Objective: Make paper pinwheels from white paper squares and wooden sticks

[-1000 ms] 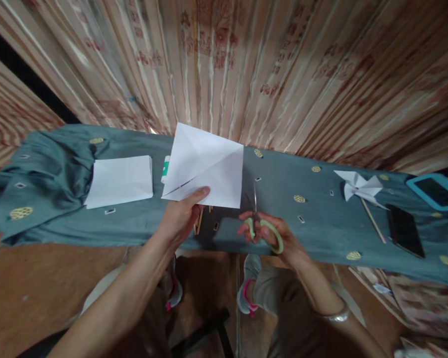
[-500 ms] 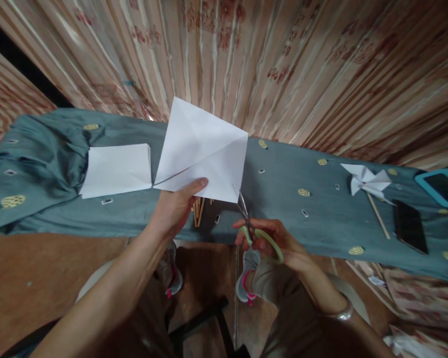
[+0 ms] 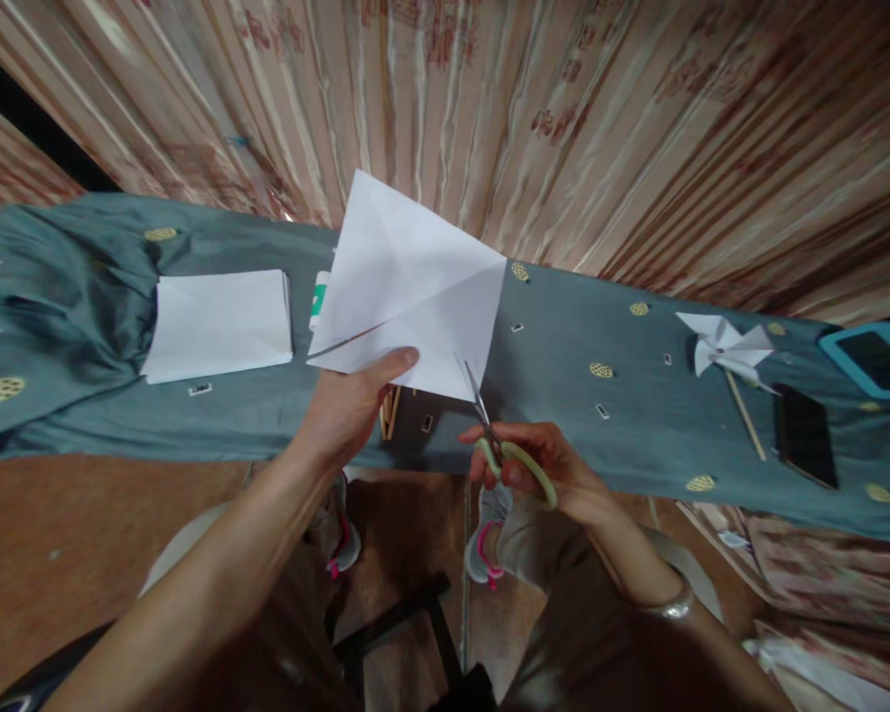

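Observation:
My left hand [image 3: 363,400] is closed on the lower edge of a white square sheet of paper [image 3: 415,267], thumb on top and fingers hidden beneath. Crease lines cross the sheet, and a slit runs inward from its lower left corner. In my right hand [image 3: 530,460] is a pair of scissors [image 3: 515,457] with pale green handles. The blades are parted slightly at the sheet's lower right corner, one of them lying over the paper. Wooden sticks [image 3: 390,413] lie partly hidden under the left hand and the sheet.
A stack of white paper [image 3: 219,326] lies to the left on the teal cloth [image 3: 556,396]. A green-and-white item [image 3: 318,300] shows beside the sheet. To the right are a paper pinwheel [image 3: 723,348], a black phone [image 3: 805,435] and a blue-framed device [image 3: 879,361]. A curtain [image 3: 475,129] hangs behind.
The scissor blades have come further over the sheet's lower right corner. The sheet has shifted slightly up and right in view, and the green-and-white item has come into sight at its left.

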The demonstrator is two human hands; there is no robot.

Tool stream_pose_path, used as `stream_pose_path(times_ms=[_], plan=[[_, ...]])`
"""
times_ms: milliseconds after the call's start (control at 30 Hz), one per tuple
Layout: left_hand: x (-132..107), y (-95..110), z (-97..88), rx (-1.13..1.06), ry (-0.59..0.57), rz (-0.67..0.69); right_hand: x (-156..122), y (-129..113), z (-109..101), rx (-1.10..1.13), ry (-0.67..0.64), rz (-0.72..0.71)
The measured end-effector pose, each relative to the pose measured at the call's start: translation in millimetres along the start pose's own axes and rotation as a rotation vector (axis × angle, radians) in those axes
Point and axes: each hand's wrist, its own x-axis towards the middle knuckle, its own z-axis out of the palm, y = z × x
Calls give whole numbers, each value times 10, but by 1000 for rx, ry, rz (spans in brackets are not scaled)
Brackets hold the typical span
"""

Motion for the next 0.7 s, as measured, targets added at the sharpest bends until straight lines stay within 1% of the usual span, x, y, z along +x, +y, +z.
stream_pose_path(times_ms=[200,400,700], plan=[[-5,-15,-7,16,6,-17,-3,-1,-2,7,10,30],[-8,-9,5,2,29,-32,-1,12,-5,-9,6,-1],[3,-41,-15,16,10,-26,4,10,4,-34,32,-8]])
